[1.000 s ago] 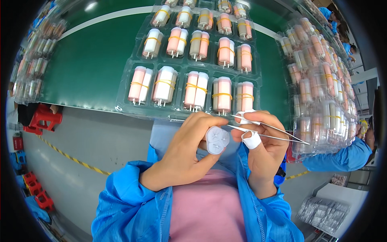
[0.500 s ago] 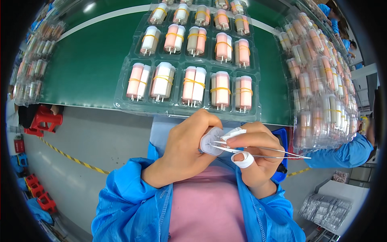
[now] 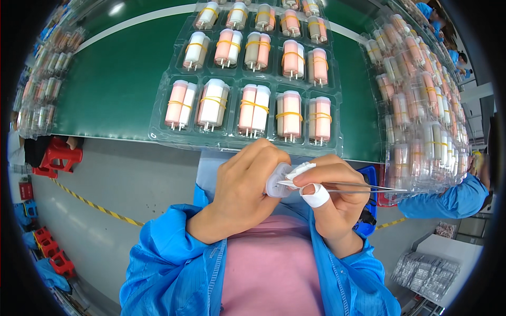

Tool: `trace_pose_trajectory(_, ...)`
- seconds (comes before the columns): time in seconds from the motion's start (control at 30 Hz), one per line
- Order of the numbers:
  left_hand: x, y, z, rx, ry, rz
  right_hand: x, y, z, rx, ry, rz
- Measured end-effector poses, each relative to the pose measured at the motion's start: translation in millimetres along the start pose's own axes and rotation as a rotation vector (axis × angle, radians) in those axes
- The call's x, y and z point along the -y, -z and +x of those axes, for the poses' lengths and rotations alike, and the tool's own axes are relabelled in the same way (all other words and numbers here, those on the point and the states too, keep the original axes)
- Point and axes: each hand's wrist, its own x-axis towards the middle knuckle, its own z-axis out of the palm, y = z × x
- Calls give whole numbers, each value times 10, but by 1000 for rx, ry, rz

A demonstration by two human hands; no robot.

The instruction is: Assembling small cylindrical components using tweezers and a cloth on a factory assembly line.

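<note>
In the head view, the left hand (image 3: 245,176) has its fingers curled around a pale, translucent plastic piece with a rounded end (image 3: 278,184), grasping it in front of the person's chest, below the near edge of the surface. The end of the piece faces toward the right hand (image 3: 337,195); the rest is hidden by the left hand. The right hand's fingers grasp a pair of slim, silver metal tweezers (image 3: 392,189), whose rear end points to the right. The tips of the tweezers reach the end of the translucent piece; whether they go inside it cannot be told. White wraps cover the right thumb and index finger.

Just beyond the hands, a clear plastic tray with moulded compartments (image 3: 162,138) lies on a glossy green surface (image 3: 105,100). Its compartments hold bundles of pink, white and grey-beige cylinders, bound with yellow bands, with thin white prongs pointing toward the person. Five bundles fill the nearest row, a pink-and-white pair (image 3: 179,105) at its left end.

To the right rises a stack of filled clear trays (image 3: 427,105); more filled trays (image 3: 47,89) stand at the far left. Another person's blue sleeve (image 3: 448,200) shows beside the right stack. A red plastic stool (image 3: 61,155) stands on the grey floor (image 3: 132,179) at left.
</note>
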Motion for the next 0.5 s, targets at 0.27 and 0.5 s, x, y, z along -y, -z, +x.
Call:
trace_pose_trajectory(0.27, -12, 19, 10, 11, 14, 5, -36, -7, -26, -31, 3, 13)
trace_pose_trajectory(0.5, -36, 15, 8, 4, 25, 4, -37, -12, -22, -30, 15, 3)
